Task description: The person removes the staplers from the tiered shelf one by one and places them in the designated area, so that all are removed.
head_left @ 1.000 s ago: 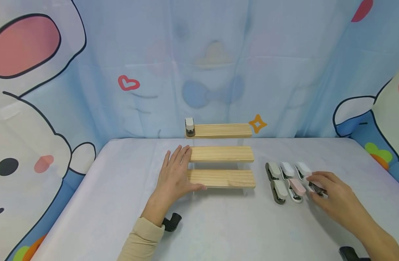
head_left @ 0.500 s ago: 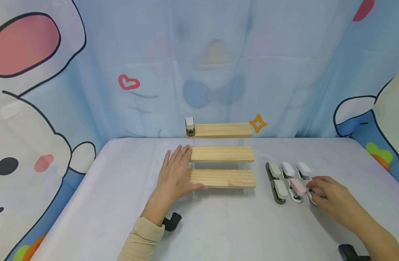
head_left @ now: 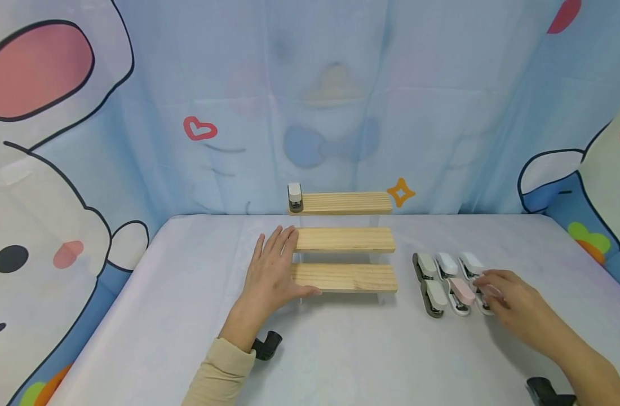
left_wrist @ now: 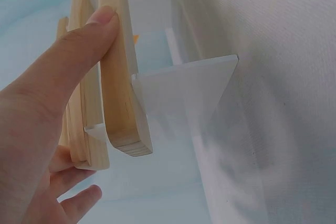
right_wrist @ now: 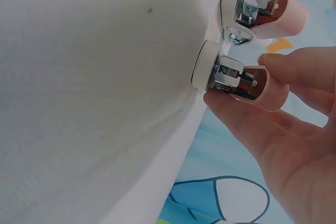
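Note:
My left hand (head_left: 271, 270) rests against the left end of a three-step wooden rack (head_left: 345, 277). Its thumb lies on the front board and its straight fingers reach back to the middle board. At the right, my right hand (head_left: 515, 307) pinches a small pink stapler (right_wrist: 275, 90) with a white base, thumb and fingers on opposite sides. This stapler is partly hidden by the fingers in the head view. Left of it stands another pink stapler (head_left: 462, 291). Behind it is a white stapler (head_left: 470, 265).
More small staplers stand in the same two rows: a grey-green one (head_left: 434, 298) in front, another grey-green stapler (head_left: 424, 265) and a white one (head_left: 446, 265) behind. A grey stapler (head_left: 295, 197) sits at the left end of the top board (head_left: 348, 203). A printed curtain (head_left: 340, 113) hangs behind.
The stapler in my right hand, tilted with its dark underside showing a second ago, now stands upright beside the other pink one. The left hand stays on the rack.

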A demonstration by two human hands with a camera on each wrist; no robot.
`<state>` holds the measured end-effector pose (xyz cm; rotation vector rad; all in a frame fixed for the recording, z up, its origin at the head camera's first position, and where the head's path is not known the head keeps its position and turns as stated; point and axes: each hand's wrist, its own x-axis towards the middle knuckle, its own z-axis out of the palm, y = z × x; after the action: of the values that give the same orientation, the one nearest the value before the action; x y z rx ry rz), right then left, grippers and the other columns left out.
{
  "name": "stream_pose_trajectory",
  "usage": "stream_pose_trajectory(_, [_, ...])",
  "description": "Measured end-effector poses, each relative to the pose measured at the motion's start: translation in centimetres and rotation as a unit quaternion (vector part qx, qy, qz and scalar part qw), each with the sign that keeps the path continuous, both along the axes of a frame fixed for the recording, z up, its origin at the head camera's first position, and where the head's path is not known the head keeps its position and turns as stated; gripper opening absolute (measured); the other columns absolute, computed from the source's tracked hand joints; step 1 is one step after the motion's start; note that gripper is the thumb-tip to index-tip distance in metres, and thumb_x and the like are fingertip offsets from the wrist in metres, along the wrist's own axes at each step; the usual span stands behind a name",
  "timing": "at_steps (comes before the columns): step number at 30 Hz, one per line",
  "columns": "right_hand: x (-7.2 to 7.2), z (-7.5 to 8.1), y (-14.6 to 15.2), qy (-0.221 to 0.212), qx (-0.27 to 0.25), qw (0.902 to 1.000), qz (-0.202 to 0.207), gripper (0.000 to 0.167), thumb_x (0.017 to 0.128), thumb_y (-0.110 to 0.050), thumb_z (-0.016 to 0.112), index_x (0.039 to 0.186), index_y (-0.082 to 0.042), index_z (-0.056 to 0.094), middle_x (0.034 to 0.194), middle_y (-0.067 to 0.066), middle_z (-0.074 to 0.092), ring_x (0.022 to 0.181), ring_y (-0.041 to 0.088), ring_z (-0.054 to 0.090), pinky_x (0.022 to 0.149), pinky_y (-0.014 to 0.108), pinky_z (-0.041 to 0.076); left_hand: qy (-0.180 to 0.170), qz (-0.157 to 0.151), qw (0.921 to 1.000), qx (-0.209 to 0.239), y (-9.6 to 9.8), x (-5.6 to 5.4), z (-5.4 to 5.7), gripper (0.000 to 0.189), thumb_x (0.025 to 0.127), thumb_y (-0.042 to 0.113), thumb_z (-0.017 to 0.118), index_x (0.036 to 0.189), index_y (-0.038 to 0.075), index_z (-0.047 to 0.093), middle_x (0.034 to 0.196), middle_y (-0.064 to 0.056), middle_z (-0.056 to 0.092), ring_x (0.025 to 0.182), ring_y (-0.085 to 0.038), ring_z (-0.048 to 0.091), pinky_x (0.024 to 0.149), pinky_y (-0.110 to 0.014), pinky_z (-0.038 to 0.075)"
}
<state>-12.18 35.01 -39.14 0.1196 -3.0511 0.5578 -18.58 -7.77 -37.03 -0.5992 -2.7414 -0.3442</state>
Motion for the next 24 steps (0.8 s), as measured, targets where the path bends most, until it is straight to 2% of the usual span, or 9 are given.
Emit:
stream_pose_trajectory(6, [0.0,0.5,0.0,-0.019,-0.007,0.9998,-0.001,0.031,0.095,-0.002,0.055,0.125,0.006,0.054,0.133,0.039,0.038,0.108,0.054,0.052,0.084,0.062,0.054,0.001,0.001,1.0000,-0.001,0.0,0.0,0.0,0.123,0.061,0.069,0.083,0.154,0.007,0.031,0.159,-0.006,0.036,0.151,-0.027,0.027,0.126,-0.051,0.016])
stream_pose_trajectory(10, [0.0,1.3,0.0,-0.016,-0.003,0.9999,-0.003,0.034,0.097,-0.011,0.058,0.126,0.004,0.052,0.134,0.039,0.039,0.103,0.051,0.054,0.077,0.060,0.055,-0.005,0.002,1.0000,0.000,0.0,0.0,0.0,0.123,0.061,0.069,0.082,0.155,0.008,0.030,0.160,-0.005,0.035,0.152,-0.027,0.026,0.127,-0.049,0.013])
stream_pose_trajectory(14, [0.0,2.1,0.0,0.024,0.002,0.9997,0.003,0.035,0.097,-0.016,0.061,0.126,0.003,0.054,0.133,0.037,0.041,0.101,0.051,0.054,0.075,0.061,0.054,-0.006,0.003,1.0000,0.000,0.0,0.0,0.1,0.123,0.061,0.068,0.083,0.155,0.008,0.030,0.160,-0.005,0.034,0.152,-0.026,0.026,0.127,-0.049,0.013])
stream_pose_trajectory(21, [-0.3,3.1,-1.0,0.115,0.008,0.9933,0.010,0.032,0.091,-0.009,0.066,0.120,0.003,0.058,0.132,0.035,0.044,0.101,0.050,0.053,0.077,0.066,0.054,0.000,0.002,1.0000,-0.006,0.0,0.0,0.0,0.123,0.062,0.070,0.081,0.155,0.007,0.031,0.160,-0.005,0.035,0.151,-0.027,0.026,0.126,-0.050,0.015])
stream_pose_trajectory(24, [-0.4,3.7,-1.6,0.140,0.007,0.9900,0.016,0.029,0.091,-0.008,0.066,0.118,0.001,0.060,0.133,0.032,0.045,0.104,0.049,0.053,0.079,0.068,0.052,0.005,0.002,1.0000,-0.007,0.0,-0.1,-0.1,0.123,0.062,0.071,0.081,0.155,0.007,0.031,0.159,-0.005,0.035,0.151,-0.027,0.027,0.126,-0.051,0.017])
